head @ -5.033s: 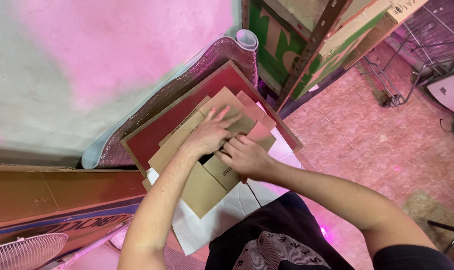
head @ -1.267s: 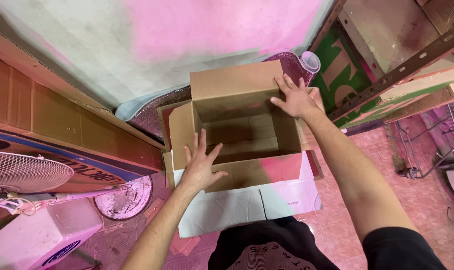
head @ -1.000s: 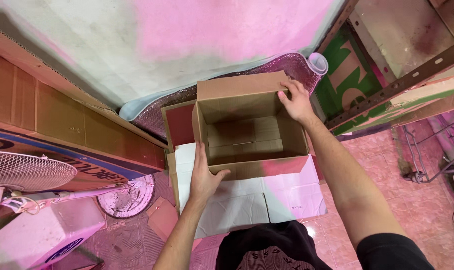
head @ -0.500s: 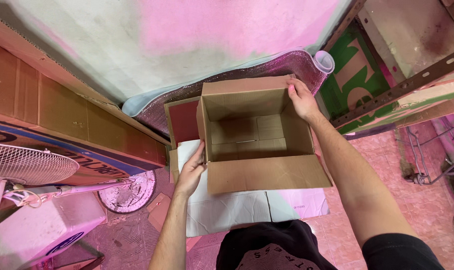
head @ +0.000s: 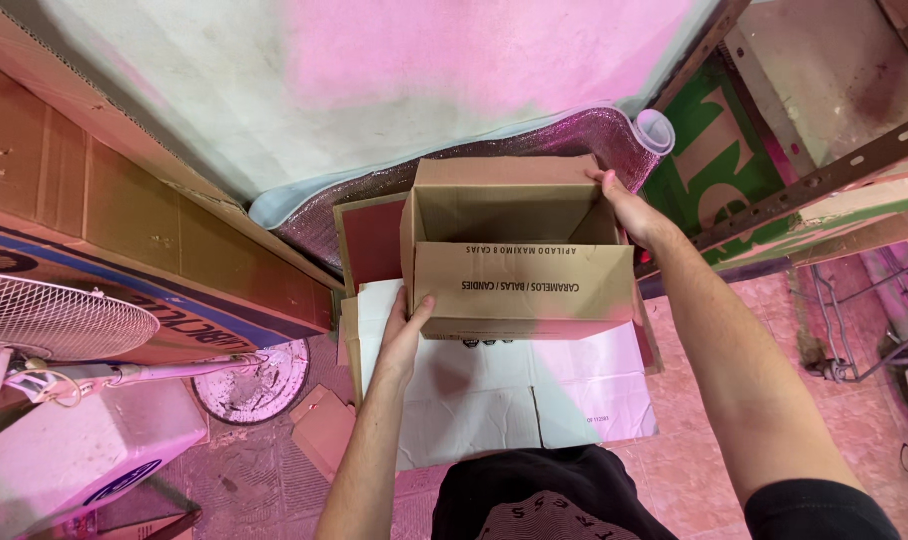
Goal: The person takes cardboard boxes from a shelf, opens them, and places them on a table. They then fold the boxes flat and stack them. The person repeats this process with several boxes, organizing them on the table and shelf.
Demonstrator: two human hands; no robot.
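Pink-lit floor, fan far left. Our left hand pinches the cardboard box at its near-left corner; box sits open above flattened white cardboard. Right hand grips the far-right rim. We keep both grips level so walls stay square.

Pink light washes over everything here. Up top, a pale wall glows pink in a wide patch. Against its foot leans a rolled silver mat, its curled end showing at the right. Left side, flattened brown cardboard sheets are stacked along the wall, and below them a white fan pokes in beside a white box. The floor is reddish tile, worn and speckled. At right, a green-and-white printed board stands behind a slotted metal shelf rail.
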